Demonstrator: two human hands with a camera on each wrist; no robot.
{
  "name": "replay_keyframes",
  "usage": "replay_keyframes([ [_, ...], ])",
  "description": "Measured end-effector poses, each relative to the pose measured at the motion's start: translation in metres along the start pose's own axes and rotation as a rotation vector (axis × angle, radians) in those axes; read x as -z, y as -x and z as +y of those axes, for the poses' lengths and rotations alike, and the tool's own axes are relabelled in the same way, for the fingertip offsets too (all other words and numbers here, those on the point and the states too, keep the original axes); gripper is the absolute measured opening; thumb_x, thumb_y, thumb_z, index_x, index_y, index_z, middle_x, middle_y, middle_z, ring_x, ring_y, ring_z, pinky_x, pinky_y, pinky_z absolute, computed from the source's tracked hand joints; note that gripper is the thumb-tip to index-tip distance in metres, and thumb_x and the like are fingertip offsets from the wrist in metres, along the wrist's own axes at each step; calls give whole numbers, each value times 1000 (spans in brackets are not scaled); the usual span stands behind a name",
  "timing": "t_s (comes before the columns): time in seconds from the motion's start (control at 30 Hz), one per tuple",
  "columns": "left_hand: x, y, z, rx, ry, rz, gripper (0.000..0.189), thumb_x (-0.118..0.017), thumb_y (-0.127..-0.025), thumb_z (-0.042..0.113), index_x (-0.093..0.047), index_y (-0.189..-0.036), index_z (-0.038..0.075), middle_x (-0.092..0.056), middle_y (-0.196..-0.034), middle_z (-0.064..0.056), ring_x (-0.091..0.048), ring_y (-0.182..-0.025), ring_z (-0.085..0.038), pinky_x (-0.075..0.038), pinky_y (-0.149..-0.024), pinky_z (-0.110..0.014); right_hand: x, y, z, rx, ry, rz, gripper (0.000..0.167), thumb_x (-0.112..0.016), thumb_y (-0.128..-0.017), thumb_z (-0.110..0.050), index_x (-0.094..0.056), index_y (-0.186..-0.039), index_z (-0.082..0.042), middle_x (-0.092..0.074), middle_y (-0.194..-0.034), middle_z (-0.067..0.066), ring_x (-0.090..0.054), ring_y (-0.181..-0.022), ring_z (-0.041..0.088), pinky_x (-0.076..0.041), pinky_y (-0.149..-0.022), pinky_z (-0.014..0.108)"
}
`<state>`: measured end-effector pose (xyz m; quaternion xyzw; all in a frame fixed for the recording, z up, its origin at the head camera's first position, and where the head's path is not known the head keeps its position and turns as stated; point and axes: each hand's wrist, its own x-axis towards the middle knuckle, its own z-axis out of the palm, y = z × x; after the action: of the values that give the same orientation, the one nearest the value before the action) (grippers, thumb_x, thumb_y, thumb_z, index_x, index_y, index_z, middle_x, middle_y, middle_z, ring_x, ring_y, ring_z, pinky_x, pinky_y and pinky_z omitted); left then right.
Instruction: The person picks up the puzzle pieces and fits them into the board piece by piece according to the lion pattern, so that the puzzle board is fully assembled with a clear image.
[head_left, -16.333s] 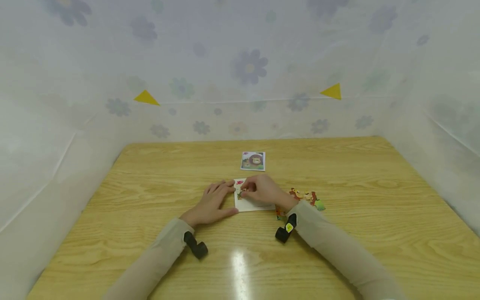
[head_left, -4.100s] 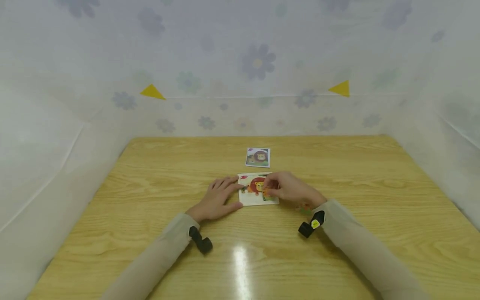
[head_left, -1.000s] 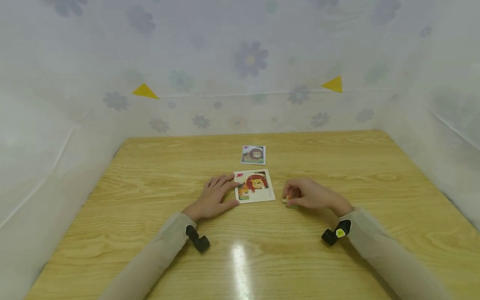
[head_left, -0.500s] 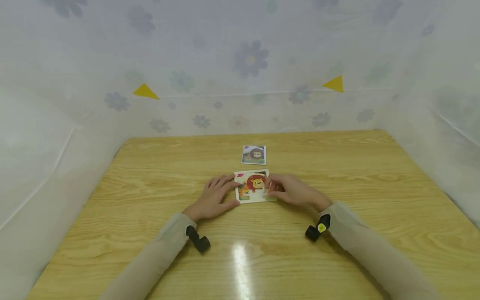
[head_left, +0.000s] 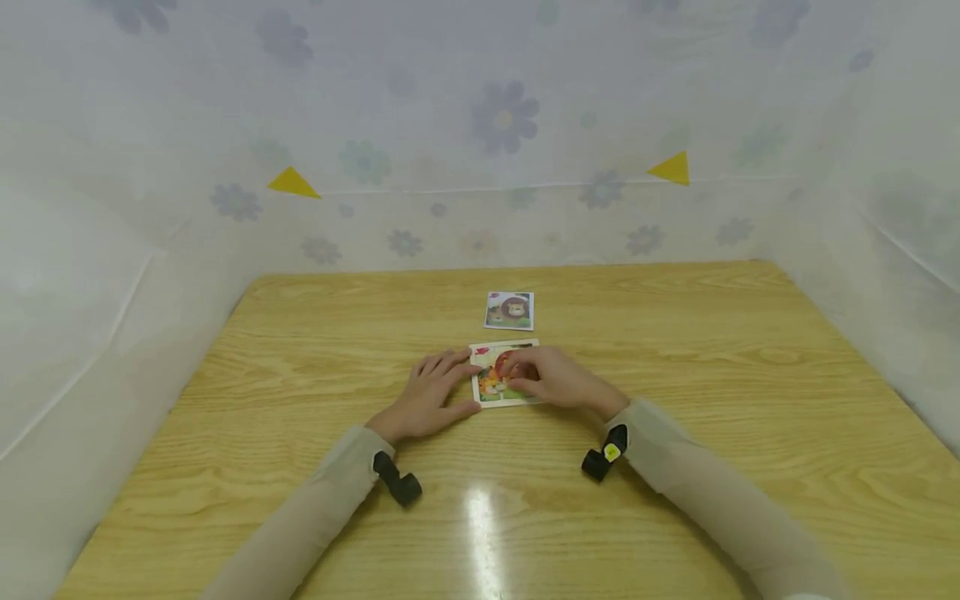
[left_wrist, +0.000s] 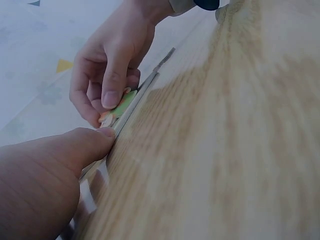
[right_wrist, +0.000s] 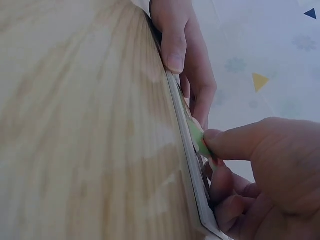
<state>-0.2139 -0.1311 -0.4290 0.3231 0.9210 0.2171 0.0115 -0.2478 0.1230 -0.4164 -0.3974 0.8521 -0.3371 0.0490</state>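
A lion jigsaw puzzle in a white-edged tray lies flat on the table. My left hand rests at its left side, fingers spread, with fingertips and thumb on the border. Over the tray's right half, my right hand pinches a green puzzle piece between thumb and fingers. In the left wrist view that piece is tilted just above the tray's surface. The right hand covers much of the lion picture in the head view.
Behind the tray lies a square picture card with the same lion scene. The wooden table is enclosed by flower-patterned white sheeting with two yellow triangles on the back.
Over the last second my right hand has carried the piece left from the table onto the tray. Earlier, more pieces lay at the right and the tray held fewer. My left hand has stayed.
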Motion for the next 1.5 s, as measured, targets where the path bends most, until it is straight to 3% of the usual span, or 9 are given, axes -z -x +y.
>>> replay_keyframes([
  [0.2, 0, 0, 1, -2, 6, 2, 57, -57, -94, 44, -45, -143, 18, -29, -157, -9, -22, -144, -35, -15, -112, -60, -4, -4, -9, -37, 51, 32, 8, -68, -90, -9, -69, -97, -10, -68, -88, 3, -54, -64, 4, -46, -59, 20],
  [0.43, -1, 1, 0, 4, 1, 2, 56, -57, -94, 43, -46, -143, 17, -28, -157, -9, -22, -144, -36, -15, -112, -60, -8, -5, -15, -50, 83, 100, 9, -73, -83, -4, -67, -90, -7, -65, -82, 5, -54, -69, 10, -46, -63, 23],
  [0.67, 0, 1, -1, 3, 10, 5, 57, -57, -94, 43, -45, -143, 18, -28, -157, -10, -22, -144, -36, -15, -112, -60, -7, -6, -16, -23, 85, 57, 5, -70, -87, -6, -71, -91, -6, -67, -88, 5, -52, -69, 7, -45, -62, 22],
  [0.83, -1, -1, -2, -9, 7, 16, 56, -56, -94, 44, -45, -144, 19, -28, -157, -9, -22, -144, -34, -15, -112, -60, -3, -5, -16, 43, 146, 54, 9, -70, -86, -6, -74, -95, -7, -69, -91, 6, -57, -78, 15, -48, -69, 27],
  [0.93, -2, -1, -3, -14, 2, 15, 56, -56, -95, 45, -45, -144, 20, -28, -157, -8, -23, -144, -33, -16, -112, -60, -2, -3, -16, 34, 159, 43, 10, -71, -86, -7, -76, -95, -8, -70, -92, 7, -59, -84, 19, -48, -73, 31],
  [1.17, -3, -3, -3, -29, 8, 12, 55, -55, -95, 45, -45, -144, 20, -29, -157, -8, -22, -145, -34, -15, -113, -58, -2, -1, -16, -33, 174, 36, 11, -69, -88, -11, -77, -97, -9, -68, -91, 5, -53, -78, 14, -43, -67, 25],
  [1.5, -2, 1, -3, -37, 1, 22, 55, -56, -95, 44, -46, -143, 19, -31, -156, -10, -25, -143, -36, -16, -112, -59, -5, 3, -17, 40, 154, 0, 13, -64, -92, -10, -75, -100, -10, -59, -92, 7, -47, -76, 12, -42, -65, 24],
])
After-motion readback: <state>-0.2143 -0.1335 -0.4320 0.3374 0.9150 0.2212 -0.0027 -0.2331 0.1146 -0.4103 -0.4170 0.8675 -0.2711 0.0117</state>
